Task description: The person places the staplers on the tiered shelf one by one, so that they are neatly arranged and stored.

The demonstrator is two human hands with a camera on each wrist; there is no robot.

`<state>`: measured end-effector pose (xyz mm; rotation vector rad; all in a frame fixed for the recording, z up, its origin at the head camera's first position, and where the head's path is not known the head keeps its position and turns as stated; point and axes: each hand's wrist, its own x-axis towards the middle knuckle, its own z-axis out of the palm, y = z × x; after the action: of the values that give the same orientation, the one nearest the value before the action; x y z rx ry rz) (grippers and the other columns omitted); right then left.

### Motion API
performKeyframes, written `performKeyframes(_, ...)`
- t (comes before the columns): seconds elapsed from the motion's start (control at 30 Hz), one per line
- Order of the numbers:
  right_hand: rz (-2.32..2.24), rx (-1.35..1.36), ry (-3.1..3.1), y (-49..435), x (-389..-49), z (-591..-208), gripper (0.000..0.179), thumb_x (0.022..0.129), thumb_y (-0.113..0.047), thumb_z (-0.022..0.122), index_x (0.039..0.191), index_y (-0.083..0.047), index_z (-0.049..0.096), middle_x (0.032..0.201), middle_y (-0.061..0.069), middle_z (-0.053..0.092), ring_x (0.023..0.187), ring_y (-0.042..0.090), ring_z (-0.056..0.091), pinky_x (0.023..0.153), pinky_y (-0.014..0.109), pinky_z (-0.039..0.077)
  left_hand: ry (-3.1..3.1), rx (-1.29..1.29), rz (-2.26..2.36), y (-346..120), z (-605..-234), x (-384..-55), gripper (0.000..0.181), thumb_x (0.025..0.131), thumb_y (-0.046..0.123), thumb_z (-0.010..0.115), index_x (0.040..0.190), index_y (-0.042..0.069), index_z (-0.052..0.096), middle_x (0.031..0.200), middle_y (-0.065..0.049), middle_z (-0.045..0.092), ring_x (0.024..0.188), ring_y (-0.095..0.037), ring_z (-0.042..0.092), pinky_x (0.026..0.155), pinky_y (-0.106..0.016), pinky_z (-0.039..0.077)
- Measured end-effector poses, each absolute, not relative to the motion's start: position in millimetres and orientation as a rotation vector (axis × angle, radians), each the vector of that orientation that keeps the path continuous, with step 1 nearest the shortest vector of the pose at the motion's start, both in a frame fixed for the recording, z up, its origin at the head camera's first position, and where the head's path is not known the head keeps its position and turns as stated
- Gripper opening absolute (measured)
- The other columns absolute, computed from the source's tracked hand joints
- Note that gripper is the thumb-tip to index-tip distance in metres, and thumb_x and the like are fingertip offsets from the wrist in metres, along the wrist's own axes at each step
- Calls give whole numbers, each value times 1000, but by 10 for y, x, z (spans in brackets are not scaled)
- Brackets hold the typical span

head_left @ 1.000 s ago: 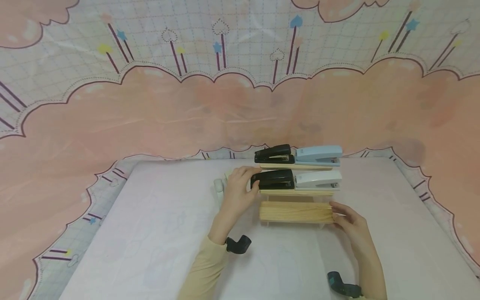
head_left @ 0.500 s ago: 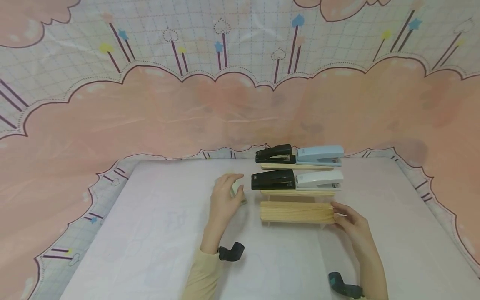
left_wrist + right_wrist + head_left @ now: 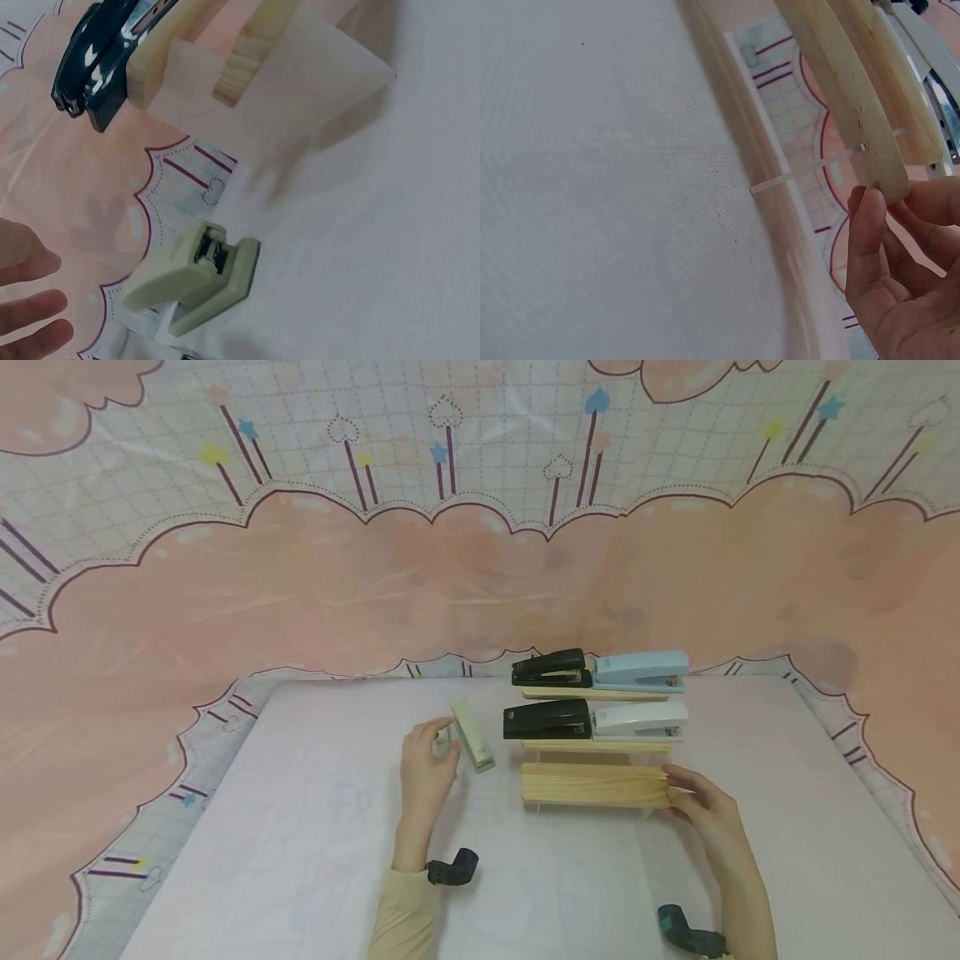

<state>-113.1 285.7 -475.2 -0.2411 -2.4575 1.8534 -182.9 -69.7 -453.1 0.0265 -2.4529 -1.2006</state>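
A tiered rack of wooden boards on clear supports carries two staplers on each of its upper boards: a black stapler (image 3: 549,668) and a light blue stapler (image 3: 640,671) on top, a black stapler (image 3: 546,719) and a white stapler (image 3: 637,721) in the middle. My right hand (image 3: 705,810) pinches the right end of the bare lowest board (image 3: 592,784). Left of the rack, my left hand (image 3: 430,768) has thumb and fingers apart. Beside its fingertips a light green stapler (image 3: 472,737) lies on the table; a small pale object (image 3: 442,737) shows partly behind the fingers.
The white-covered table (image 3: 300,827) stretches out on both sides of the rack. A patterned cloth backdrop (image 3: 375,585) hangs behind its far edge. Each wrist wears a dark camera mount, such as the left mount (image 3: 453,867).
My left hand has let go of the middle-board black stapler and moved left, past the green stapler, which is now uncovered. The right hand keeps its hold on the lowest board.
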Motion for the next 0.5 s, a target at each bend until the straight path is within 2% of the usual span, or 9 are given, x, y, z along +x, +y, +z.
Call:
performKeyframes(0.3,1857,-255,-2462,2857,-1136,-4749,43,97,-12,52,136,3,47,102,-29,53,91,-9,56,77,13,51,-2517,114,-1236,-781,-4677,-1855,48,83,8,67,129,4,57,127,-22,56,114,-38,51,91,-51,45)
performKeyframes(0.5,1856,-254,-2456,2850,-1136,-4743,43,97,-12,52,136,4,47,101,-30,54,90,-9,57,77,13,52,-2515,155,-1290,-802,-4755,-1868,54,82,6,67,134,3,52,127,-24,54,114,-38,52,91,-52,46)
